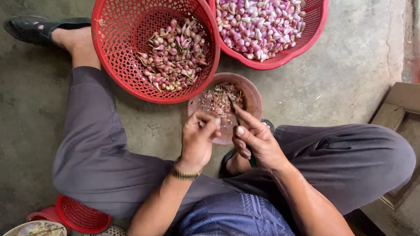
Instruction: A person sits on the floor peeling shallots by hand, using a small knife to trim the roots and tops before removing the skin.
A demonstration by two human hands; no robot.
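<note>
On the concrete floor (341, 74), head view: person sits with legs spread, grey trousers, working over a small brown bowl (253, 94) between the knees.

Left hand (197, 137): fingers curled in, pinching a small shallot (216, 122) at the fingertips, just over the bowl's near rim. Beaded bracelet (186, 174) on that wrist.

Right hand (256, 140): closed round a knife (236, 117), index finger stretched along it, thumb up. Dark blade points far-left toward the shallot; green handle end sticks out under the palm. Cannot tell if the blade touches the shallot.

Bowl holds peel scraps and trimmings, pinkish and brown.

Far left of the bowl, touching it: large red basket (118, 52) with unpeeled shallots (175, 54), roots and dry tops on, heaped to its right side. Far right: second red basket (313, 32), partly out of frame, full of peeled shallots (260, 26), pale pink and white. The two baskets touch.

Far left: foot in a black sandal (33, 28). Near left corner: small red basket (81, 214) on its side and a dish edge, contents unclear. Right edge: wooden step (400, 109).
</note>
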